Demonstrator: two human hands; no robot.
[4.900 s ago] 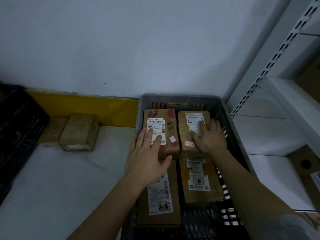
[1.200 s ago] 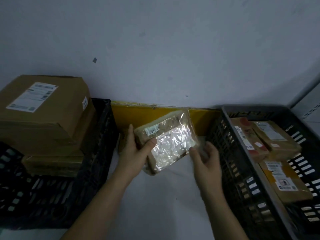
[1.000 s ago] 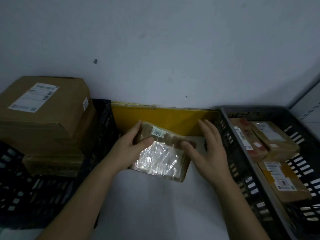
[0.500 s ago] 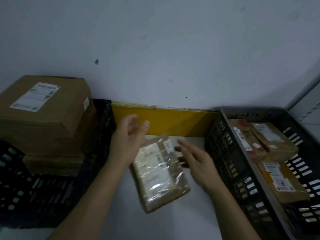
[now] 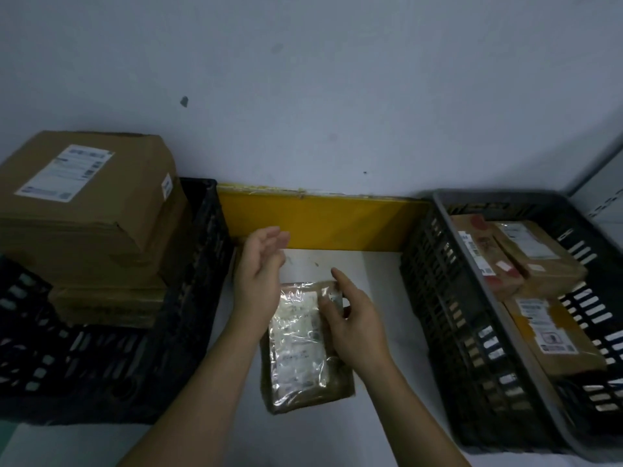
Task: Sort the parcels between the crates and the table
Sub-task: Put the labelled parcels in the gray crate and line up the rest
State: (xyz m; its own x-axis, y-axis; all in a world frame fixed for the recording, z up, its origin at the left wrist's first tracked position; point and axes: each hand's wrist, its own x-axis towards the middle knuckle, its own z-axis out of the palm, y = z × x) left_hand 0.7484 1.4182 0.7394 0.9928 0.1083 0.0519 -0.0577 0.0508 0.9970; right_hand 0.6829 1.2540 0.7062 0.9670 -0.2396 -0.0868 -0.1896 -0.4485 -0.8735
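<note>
Left of my left hand (image 5: 259, 281) sits the black slatted crate (image 5: 188, 298) of brown cardboard boxes (image 5: 91, 210). That hand is open, empty — the plastic-wrapped flat parcel (image 5: 303, 348) lies on the white bench (image 5: 381, 332) between my hands, my right hand (image 5: 354, 321) loosely spread on it. Further right — the grey crate (image 5: 472, 332).

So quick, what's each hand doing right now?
Left hand: open, holding nothing, raised beside the plastic-wrapped parcel.
Right hand: open, fingers resting on that parcel on the table.

Brown boxes (image 5: 84, 210) with white labels, upper left; yellow strip (image 5: 320, 220) centre; crates (image 5: 448, 315) dark, possibly black; clear-wrapped tan parcel (image 5: 303, 348).
</note>
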